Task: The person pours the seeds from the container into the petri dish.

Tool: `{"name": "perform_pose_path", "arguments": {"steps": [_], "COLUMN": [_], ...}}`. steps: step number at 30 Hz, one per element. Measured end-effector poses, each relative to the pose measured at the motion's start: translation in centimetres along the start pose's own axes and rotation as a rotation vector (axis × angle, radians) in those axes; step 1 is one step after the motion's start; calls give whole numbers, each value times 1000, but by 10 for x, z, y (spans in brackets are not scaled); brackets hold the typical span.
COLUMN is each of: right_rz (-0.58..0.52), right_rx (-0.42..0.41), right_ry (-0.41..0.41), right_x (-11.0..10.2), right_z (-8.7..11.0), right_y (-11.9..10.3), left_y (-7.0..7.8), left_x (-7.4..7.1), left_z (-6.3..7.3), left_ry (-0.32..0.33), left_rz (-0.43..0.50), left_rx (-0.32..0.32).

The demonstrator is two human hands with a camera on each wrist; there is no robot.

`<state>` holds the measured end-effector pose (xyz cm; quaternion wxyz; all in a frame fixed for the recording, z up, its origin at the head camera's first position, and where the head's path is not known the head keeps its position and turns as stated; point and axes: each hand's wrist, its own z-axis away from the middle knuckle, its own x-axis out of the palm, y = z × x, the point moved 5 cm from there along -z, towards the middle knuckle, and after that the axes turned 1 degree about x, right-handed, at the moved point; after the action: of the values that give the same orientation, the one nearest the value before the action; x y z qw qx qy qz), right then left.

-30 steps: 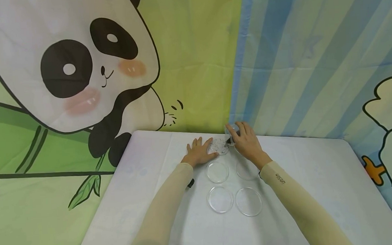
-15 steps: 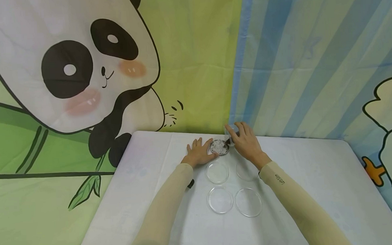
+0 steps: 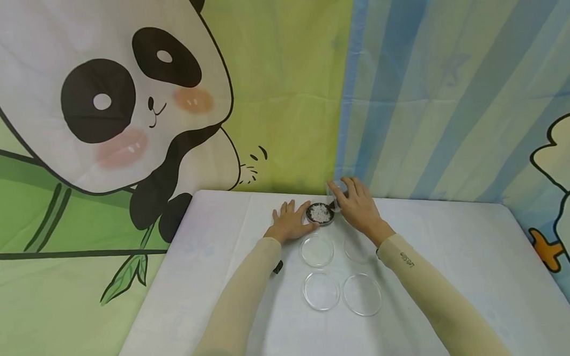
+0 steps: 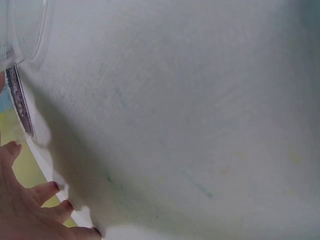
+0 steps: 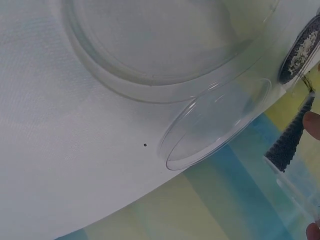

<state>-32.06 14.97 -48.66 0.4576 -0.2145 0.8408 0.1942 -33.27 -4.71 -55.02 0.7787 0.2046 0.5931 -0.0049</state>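
A clear round dish (image 3: 320, 214) near the table's back edge holds white bits in the middle with dark granules around them. My right hand (image 3: 360, 210) grips a clear plastic cup (image 5: 300, 195), tilted toward this dish. Black granules (image 5: 286, 146) lie along the cup's side in the right wrist view, and some spill from its lip onto the dish's edge. To the dish's left, my left hand (image 3: 289, 223) rests with fingers spread, its thumb and forefinger around the near side. Whether they touch the dish, I cannot tell. The left wrist view catches these straight fingers (image 4: 47, 190).
Several clear round dishes stand in front, including a near-left dish (image 3: 321, 290), a near-right dish (image 3: 362, 295) and a middle-left dish (image 3: 317, 251). Another dish (image 3: 358, 249) is partly under my right wrist. A patterned curtain (image 3: 290, 91) hangs directly behind the white table (image 3: 445, 277).
Dark granules have built up in the dish, forming a black ring around the white bits. Both hands have stayed almost in place.
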Motion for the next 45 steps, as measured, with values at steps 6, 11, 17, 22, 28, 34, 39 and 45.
{"name": "perform_pose_path", "arguments": {"steps": [6, 11, 17, 22, 28, 34, 39, 45], "right_rz": [-108, -239, -458, -609, -772, -876, -1027, -1212], "right_rx": [128, 279, 465, 616, 756, 788, 843, 926], "right_ry": [-28, -50, -11, 0, 7, 51, 27, 24], "right_x": [3, 10, 13, 13, 7, 3, 1, 0], "right_z": [3, 8, 11, 11, 19, 33, 48, 67], "right_y": [5, 12, 17, 21, 25, 31, 36, 49], "left_y": [0, 0, 0, 0, 0, 1, 0, -3], "left_x": [1, 0, -2, -1, 0, -1, 2, 2], "left_z": [0, 0, 1, 1, -1, -1, -2, -3], "left_ry": [0, 6, 8, 4, 6, 12, 12, 11], "left_rz": [-1, 2, 10, 15, 12, 19, 29, 49], "left_rx": [11, 15, 17, 14, 14, 21, 18, 18]}}
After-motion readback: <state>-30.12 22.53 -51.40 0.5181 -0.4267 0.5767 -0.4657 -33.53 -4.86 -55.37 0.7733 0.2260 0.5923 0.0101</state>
